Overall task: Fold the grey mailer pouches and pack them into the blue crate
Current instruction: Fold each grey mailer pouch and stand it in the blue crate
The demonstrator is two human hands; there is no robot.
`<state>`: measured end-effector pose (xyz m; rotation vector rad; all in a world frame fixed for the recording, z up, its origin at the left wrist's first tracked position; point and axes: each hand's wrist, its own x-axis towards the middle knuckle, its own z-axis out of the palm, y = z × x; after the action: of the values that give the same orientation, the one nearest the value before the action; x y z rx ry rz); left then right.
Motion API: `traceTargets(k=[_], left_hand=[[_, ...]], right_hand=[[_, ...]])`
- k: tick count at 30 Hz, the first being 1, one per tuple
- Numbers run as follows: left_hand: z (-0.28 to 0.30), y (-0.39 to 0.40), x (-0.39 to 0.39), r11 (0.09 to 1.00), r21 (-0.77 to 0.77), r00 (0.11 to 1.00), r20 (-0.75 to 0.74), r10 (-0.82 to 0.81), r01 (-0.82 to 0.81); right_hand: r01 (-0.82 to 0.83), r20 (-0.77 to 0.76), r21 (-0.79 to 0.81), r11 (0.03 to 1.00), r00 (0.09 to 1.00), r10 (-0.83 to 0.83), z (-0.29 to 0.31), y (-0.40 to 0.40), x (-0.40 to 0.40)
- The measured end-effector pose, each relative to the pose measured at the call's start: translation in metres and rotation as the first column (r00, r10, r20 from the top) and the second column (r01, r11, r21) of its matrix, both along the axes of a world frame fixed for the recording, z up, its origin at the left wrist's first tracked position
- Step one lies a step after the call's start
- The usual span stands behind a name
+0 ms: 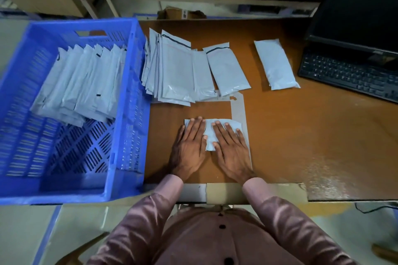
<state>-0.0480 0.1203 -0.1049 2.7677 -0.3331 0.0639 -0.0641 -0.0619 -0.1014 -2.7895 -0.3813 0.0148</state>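
A grey mailer pouch point(210, 135) lies folded on the brown table in front of me. My left hand point(189, 146) presses flat on its left part and my right hand point(231, 148) presses flat on its right part, fingers straight. The blue crate point(133, 114) stands at the left, with several folded grey pouches point(79, 86) leaning in a row inside it. A fanned pile of unfolded pouches point(174, 69) lies just right of the crate, one more pouch point(226, 69) beside the pile, and a single pouch point(274, 64) farther right.
A black keyboard point(349, 75) and a dark monitor point(361, 6) occupy the right rear of the table. A grey cardboard strip point(239, 109) lies under my right hand. Cardboard boxes and shelving stand behind the table.
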Motion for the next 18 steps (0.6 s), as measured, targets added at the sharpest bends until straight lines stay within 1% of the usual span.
traceTargets(k=[8,11,13,16,18], left_hand=[[0.004,-0.003,0.003,0.999,-0.049,1.0,-0.026,0.008,-0.009],[0.004,-0.003,0.003,1.0,-0.026,0.999,-0.035,0.012,-0.013],[0.005,-0.004,0.003,1.0,0.014,0.999,-0.04,0.022,-0.022],[0.014,-0.014,0.001,1.0,0.03,0.999,-0.051,-0.006,0.007],[0.016,-0.021,-0.001,0.999,0.012,0.997,-0.05,-0.052,0.053]], right_hand=[[0.016,-0.016,-0.006,1.0,1.0,-0.017,0.001,0.001,0.004],[0.007,-0.035,0.004,1.0,0.999,-0.007,0.002,0.0,0.003],[-0.006,-0.043,0.042,0.999,0.999,0.007,0.003,-0.002,0.004],[0.051,-0.046,0.113,0.992,0.998,-0.046,0.007,-0.008,0.005],[0.104,-0.022,0.09,0.991,0.995,-0.102,0.007,-0.014,0.003]])
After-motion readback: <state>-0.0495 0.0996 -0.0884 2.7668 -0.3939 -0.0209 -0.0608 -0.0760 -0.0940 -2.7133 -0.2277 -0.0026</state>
